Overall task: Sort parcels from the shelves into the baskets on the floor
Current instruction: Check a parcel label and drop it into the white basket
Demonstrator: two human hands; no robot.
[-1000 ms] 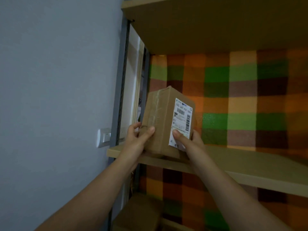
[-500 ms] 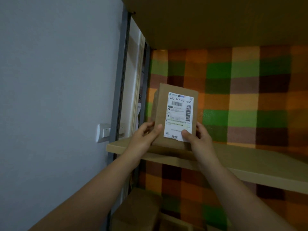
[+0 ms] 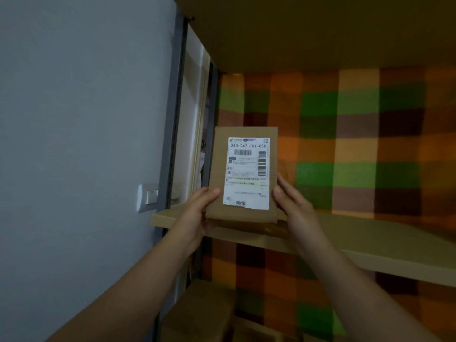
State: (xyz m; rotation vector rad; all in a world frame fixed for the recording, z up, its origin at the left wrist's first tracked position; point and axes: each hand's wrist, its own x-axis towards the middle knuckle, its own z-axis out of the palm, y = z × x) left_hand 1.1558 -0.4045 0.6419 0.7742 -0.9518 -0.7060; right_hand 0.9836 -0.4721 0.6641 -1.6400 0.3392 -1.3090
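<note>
1. The site is presenting as a small parcel storeroom.
2. Board shelves (image 3: 370, 239) on a grey metal upright (image 3: 173, 119) are carrying cardboard boxes (image 3: 202, 312).
3. A parcel (image 3: 243, 215) is showing a barcoded shipping label (image 3: 246, 172).
4. A wall switch (image 3: 148, 197) is sitting beside the upright.
</note>
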